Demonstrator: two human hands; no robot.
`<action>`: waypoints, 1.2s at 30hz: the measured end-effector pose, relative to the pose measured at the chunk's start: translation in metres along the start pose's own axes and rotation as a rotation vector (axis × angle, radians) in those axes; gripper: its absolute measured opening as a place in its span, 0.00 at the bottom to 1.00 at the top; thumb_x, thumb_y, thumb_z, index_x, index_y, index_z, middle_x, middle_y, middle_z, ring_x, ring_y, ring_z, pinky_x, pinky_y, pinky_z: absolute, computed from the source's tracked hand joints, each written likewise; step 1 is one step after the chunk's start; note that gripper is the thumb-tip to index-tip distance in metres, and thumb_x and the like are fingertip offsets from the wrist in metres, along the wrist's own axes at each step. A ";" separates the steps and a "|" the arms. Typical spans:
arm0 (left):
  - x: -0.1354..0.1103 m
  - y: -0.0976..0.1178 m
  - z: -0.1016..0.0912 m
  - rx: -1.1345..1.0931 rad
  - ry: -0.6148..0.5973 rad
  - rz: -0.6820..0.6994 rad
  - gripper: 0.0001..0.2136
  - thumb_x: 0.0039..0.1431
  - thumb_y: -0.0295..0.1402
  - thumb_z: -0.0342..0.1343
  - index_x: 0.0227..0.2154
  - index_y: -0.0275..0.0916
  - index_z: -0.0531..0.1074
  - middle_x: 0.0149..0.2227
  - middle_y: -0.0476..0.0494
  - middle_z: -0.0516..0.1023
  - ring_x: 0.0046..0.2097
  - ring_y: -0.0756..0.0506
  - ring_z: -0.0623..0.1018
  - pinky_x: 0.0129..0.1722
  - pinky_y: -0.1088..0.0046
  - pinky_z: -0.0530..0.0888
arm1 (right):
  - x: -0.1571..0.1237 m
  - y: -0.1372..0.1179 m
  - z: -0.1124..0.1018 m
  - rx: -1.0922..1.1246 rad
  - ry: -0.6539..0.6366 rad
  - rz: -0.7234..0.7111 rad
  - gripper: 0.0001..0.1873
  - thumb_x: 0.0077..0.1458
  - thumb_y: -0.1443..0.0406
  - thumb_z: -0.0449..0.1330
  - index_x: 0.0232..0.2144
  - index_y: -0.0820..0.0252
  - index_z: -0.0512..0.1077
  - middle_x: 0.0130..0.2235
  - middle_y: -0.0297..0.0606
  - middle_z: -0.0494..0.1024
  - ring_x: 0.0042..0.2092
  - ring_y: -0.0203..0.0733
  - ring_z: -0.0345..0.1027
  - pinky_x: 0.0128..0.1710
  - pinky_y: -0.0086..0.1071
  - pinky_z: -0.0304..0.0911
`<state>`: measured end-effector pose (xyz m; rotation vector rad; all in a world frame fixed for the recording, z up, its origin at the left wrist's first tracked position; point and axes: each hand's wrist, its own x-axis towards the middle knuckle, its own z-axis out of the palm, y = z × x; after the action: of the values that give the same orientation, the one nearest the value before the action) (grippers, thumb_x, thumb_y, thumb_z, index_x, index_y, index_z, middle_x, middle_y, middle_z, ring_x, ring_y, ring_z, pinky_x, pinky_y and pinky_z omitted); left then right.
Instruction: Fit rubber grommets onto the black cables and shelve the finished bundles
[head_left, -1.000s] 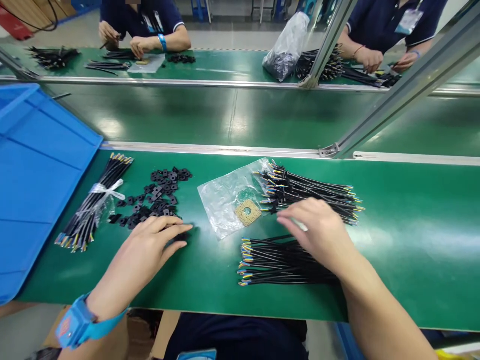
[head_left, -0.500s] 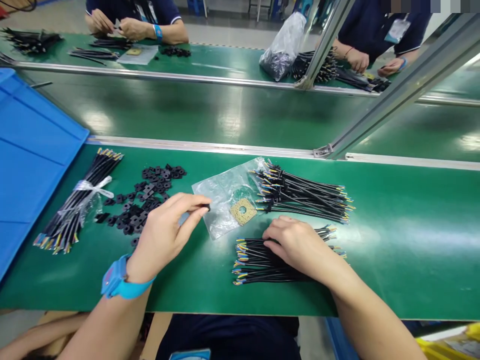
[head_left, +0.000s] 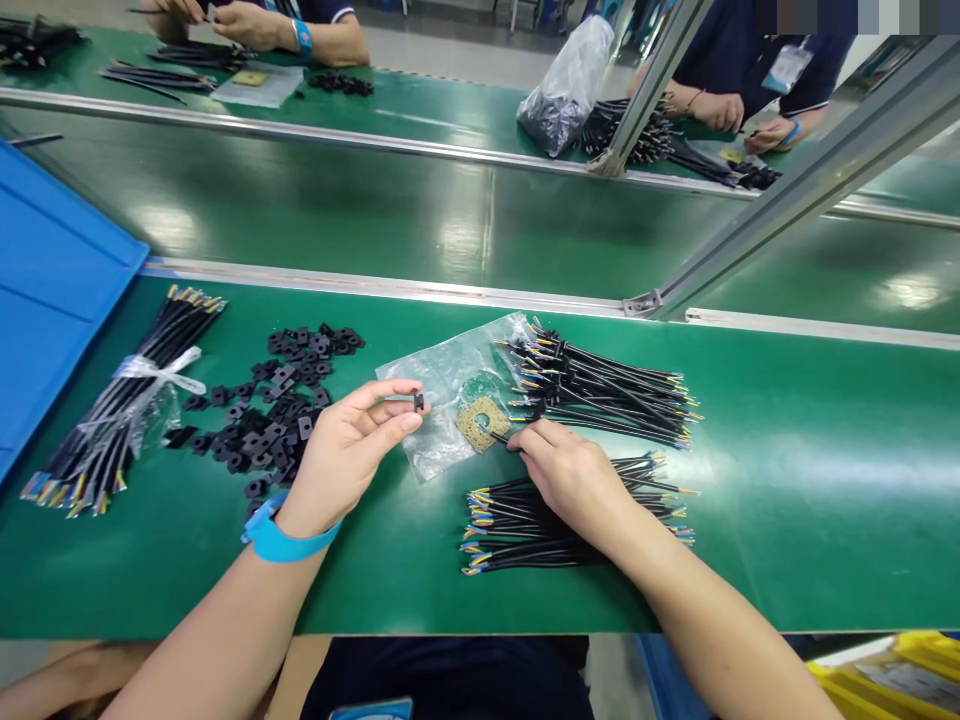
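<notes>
Between thumb and fingers, my left hand (head_left: 360, 445) pinches a small black grommet (head_left: 418, 401) above a clear plastic bag (head_left: 427, 440). My right hand (head_left: 562, 465) grips a black cable (head_left: 514, 441) near its stripped end, which points left over a tan sponge (head_left: 481, 424) with a hole in it. Beneath that hand lies a row of loose black cables (head_left: 487, 545) with coloured wire ends. Behind it is a pile of cables (head_left: 622, 390) with black pieces on their left ends. Many loose grommets (head_left: 277, 430) are heaped left of my left hand.
A tied cable bundle (head_left: 127, 400) lies at the left, beside a blue bin (head_left: 60, 300). A metal rail (head_left: 390, 286) and a slanted post (head_left: 750, 200) bound the bench at the back. Co-workers' hands (head_left: 255, 28) are busy across it. A yellow crate (head_left: 900, 675) stands lower right.
My right hand has lifted a cable from the row and moved slightly up and left with it. My left hand has turned, bringing the grommet into clearer view.
</notes>
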<state>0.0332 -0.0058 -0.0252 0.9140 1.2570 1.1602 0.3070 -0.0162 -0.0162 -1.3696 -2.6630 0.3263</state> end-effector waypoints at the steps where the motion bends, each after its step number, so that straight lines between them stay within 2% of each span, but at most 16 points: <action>1: 0.000 0.000 0.000 -0.005 -0.006 -0.008 0.20 0.48 0.42 0.75 0.42 0.39 0.81 0.39 0.42 0.85 0.42 0.45 0.84 0.43 0.74 0.81 | 0.000 0.000 0.000 -0.026 0.005 0.003 0.12 0.65 0.74 0.55 0.44 0.58 0.75 0.38 0.37 0.79 0.39 0.41 0.76 0.39 0.31 0.71; 7: -0.003 -0.005 0.003 -0.022 -0.052 -0.059 0.19 0.48 0.42 0.75 0.43 0.41 0.84 0.42 0.42 0.86 0.41 0.48 0.82 0.44 0.75 0.80 | -0.002 0.001 -0.004 -0.168 0.046 0.017 0.11 0.66 0.72 0.55 0.45 0.60 0.77 0.32 0.37 0.79 0.33 0.40 0.75 0.30 0.31 0.67; 9: -0.004 -0.007 0.005 -0.061 -0.065 -0.097 0.20 0.48 0.42 0.75 0.43 0.41 0.84 0.41 0.42 0.86 0.40 0.49 0.82 0.43 0.77 0.80 | -0.001 0.000 -0.007 -0.107 0.105 0.010 0.12 0.68 0.71 0.54 0.48 0.61 0.77 0.33 0.37 0.80 0.33 0.39 0.76 0.32 0.30 0.70; 14: -0.007 -0.005 0.014 -0.206 -0.128 -0.233 0.20 0.44 0.44 0.77 0.40 0.41 0.85 0.37 0.43 0.85 0.38 0.48 0.82 0.41 0.75 0.79 | -0.001 -0.011 -0.019 0.236 0.356 -0.076 0.15 0.69 0.71 0.55 0.54 0.58 0.75 0.41 0.39 0.83 0.39 0.37 0.78 0.42 0.30 0.76; 17: -0.010 -0.002 0.020 -0.274 -0.143 -0.287 0.20 0.41 0.44 0.78 0.37 0.40 0.85 0.36 0.42 0.85 0.36 0.48 0.81 0.38 0.74 0.79 | -0.001 -0.020 -0.024 0.256 0.434 -0.133 0.16 0.66 0.73 0.58 0.53 0.59 0.76 0.40 0.39 0.84 0.38 0.37 0.78 0.40 0.29 0.77; 23: -0.013 -0.003 0.022 -0.328 -0.205 -0.324 0.20 0.42 0.44 0.78 0.37 0.39 0.85 0.34 0.42 0.84 0.35 0.48 0.81 0.37 0.74 0.78 | -0.002 -0.024 -0.022 0.207 0.447 -0.152 0.17 0.65 0.73 0.59 0.53 0.58 0.77 0.36 0.37 0.82 0.34 0.36 0.76 0.36 0.28 0.75; 27: -0.013 -0.003 0.021 -0.322 -0.223 -0.331 0.20 0.41 0.44 0.78 0.37 0.40 0.85 0.33 0.42 0.85 0.34 0.50 0.81 0.35 0.79 0.77 | -0.005 -0.024 -0.021 0.103 0.450 -0.157 0.16 0.64 0.75 0.58 0.51 0.61 0.77 0.35 0.38 0.82 0.33 0.35 0.75 0.34 0.28 0.73; 29: -0.014 -0.004 0.021 -0.287 -0.215 -0.319 0.19 0.42 0.44 0.78 0.37 0.41 0.86 0.33 0.43 0.85 0.34 0.50 0.82 0.35 0.80 0.78 | -0.006 -0.025 -0.022 0.020 0.458 -0.180 0.18 0.64 0.76 0.58 0.53 0.62 0.76 0.35 0.38 0.82 0.32 0.36 0.74 0.32 0.28 0.72; 33: -0.018 -0.007 0.023 -0.142 -0.194 -0.263 0.18 0.44 0.43 0.77 0.38 0.41 0.86 0.35 0.41 0.86 0.35 0.47 0.84 0.38 0.75 0.80 | -0.011 -0.031 -0.029 -0.089 0.449 -0.259 0.23 0.65 0.75 0.56 0.60 0.64 0.71 0.38 0.41 0.84 0.34 0.39 0.75 0.34 0.32 0.72; 36: -0.021 -0.008 0.025 -0.049 -0.208 -0.196 0.17 0.45 0.42 0.76 0.37 0.40 0.86 0.37 0.41 0.86 0.36 0.46 0.84 0.39 0.74 0.82 | -0.012 -0.035 -0.033 -0.108 0.456 -0.319 0.22 0.66 0.73 0.56 0.60 0.67 0.71 0.39 0.44 0.85 0.35 0.41 0.77 0.33 0.33 0.71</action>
<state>0.0607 -0.0257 -0.0248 0.8321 1.1173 0.9139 0.2939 -0.0417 0.0243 -0.8827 -2.4725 -0.1500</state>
